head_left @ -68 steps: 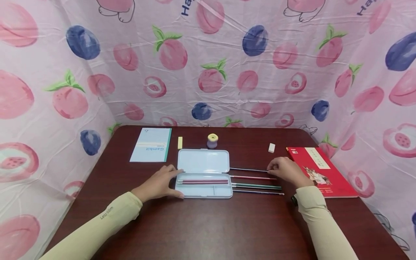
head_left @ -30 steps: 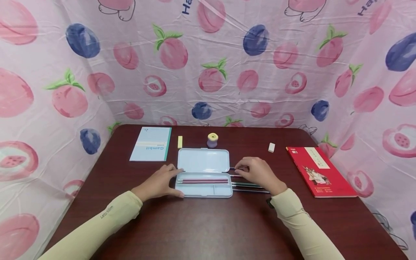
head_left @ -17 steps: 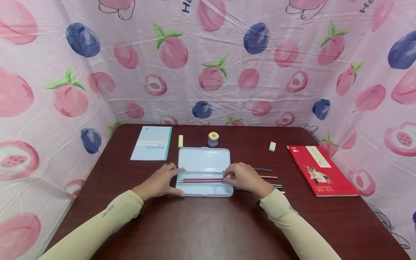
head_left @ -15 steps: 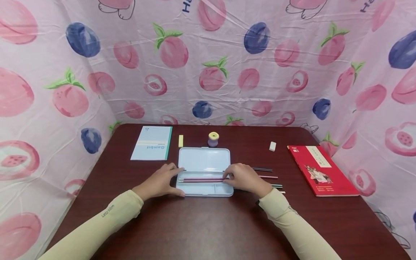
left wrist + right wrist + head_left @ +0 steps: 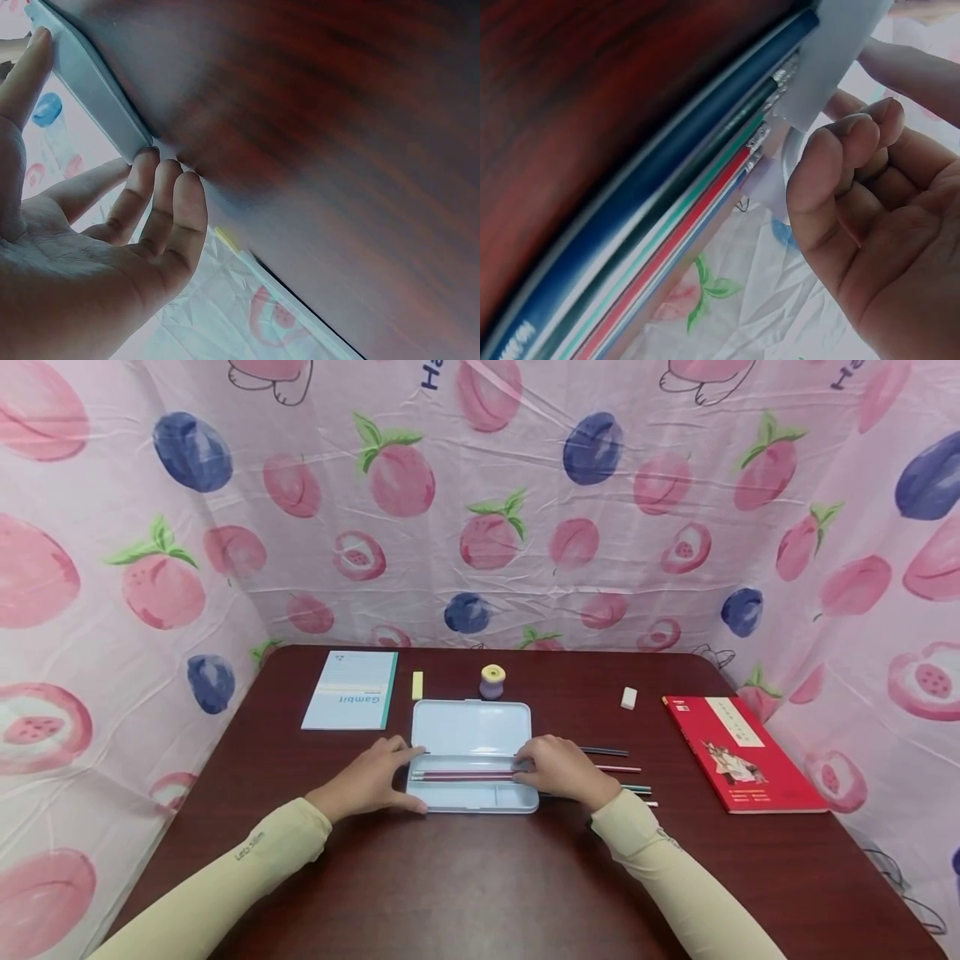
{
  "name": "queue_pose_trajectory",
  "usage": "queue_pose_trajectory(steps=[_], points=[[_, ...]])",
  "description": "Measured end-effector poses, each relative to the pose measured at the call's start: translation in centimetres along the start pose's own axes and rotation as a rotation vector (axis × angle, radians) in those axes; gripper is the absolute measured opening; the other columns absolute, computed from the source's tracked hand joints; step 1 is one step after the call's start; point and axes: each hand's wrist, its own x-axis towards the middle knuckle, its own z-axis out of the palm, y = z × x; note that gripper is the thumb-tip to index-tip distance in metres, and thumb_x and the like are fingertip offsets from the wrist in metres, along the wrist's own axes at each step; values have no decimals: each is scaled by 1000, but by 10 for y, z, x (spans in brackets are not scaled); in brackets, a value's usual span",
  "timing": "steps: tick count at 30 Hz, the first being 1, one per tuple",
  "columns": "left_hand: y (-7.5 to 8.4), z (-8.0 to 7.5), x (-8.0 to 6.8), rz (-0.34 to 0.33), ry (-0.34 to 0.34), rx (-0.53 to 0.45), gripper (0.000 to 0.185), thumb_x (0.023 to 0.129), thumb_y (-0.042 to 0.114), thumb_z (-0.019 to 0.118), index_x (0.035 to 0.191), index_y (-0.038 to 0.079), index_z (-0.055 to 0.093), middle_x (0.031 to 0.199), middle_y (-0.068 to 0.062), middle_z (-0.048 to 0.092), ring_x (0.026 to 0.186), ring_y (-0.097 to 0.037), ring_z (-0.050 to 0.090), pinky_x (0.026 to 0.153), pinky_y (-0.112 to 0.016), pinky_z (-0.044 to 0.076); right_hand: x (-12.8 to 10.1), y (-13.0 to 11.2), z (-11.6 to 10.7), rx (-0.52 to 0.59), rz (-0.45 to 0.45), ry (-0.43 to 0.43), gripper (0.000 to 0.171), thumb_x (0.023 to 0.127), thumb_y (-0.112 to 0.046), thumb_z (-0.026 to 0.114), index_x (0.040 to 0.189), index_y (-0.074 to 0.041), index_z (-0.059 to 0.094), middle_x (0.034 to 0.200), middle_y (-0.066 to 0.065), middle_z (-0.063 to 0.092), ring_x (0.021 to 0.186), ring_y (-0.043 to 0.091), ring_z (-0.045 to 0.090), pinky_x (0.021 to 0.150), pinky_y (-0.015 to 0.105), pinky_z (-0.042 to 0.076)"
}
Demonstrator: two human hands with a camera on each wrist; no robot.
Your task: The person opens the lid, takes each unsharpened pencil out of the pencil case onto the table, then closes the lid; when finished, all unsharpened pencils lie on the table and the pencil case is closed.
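A light-blue pencil case (image 5: 471,728) lies open on the table, its lid folded back. My left hand (image 5: 366,783) holds its left end, with the thumb at the front corner and a finger by the hinge. In the left wrist view the other fingers (image 5: 190,206) are loosely bent beside the case. Dark-red pencils (image 5: 465,775) with pale left ends lie in the long compartment. Over their right ends, my right hand (image 5: 561,768) pinches with curled fingers; the fingertips' contact is partly hidden. Loose blue, green and red pencils (image 5: 705,191) lie beneath that hand, right of the case.
Behind the case stand a yellow stick-shaped block (image 5: 417,685) and a small yellow-and-purple pot (image 5: 492,682). A notebook (image 5: 351,691) lies at the back left. On the right are a white eraser (image 5: 628,697) and a red book (image 5: 738,756). Patterned cloth (image 5: 480,527) hangs around the table.
My right hand has come left from the loose dark pencil's far end to the pencils in the case, where it has since stayed nearly still. My left hand has kept its place.
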Motion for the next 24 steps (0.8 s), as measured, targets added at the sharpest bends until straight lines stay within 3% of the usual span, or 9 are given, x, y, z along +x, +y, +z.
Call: queue_pose_trajectory(steps=[5, 14, 24], points=[[0, 1, -1, -5, -7, -6, 101, 74, 59, 94, 156, 14, 56, 125, -6, 60, 111, -21, 51, 93, -40, 52, 5, 0, 2, 14, 25, -24, 19, 87, -18, 89, 103, -9, 85, 93, 3, 81, 72, 8, 59, 70, 31, 55], [0, -1, 0, 0, -2, -7, 101, 74, 59, 94, 156, 15, 56, 124, -6, 60, 110, -20, 51, 93, -39, 52, 8, -3, 6, -24, 16, -12, 9, 86, -16, 90, 95, -14, 87, 93, 0, 82, 76, 6, 67, 75, 33, 60], [0, -1, 0, 4, -4, -2, 101, 73, 59, 94, 155, 13, 56, 123, -7, 60, 109, -20, 50, 91, -39, 52, 9, -5, 8, -85, -38, 23, 5, 86, -14, 89, 86, -15, 84, 80, -4, 77, 66, 4, 56, 67, 29, 54]])
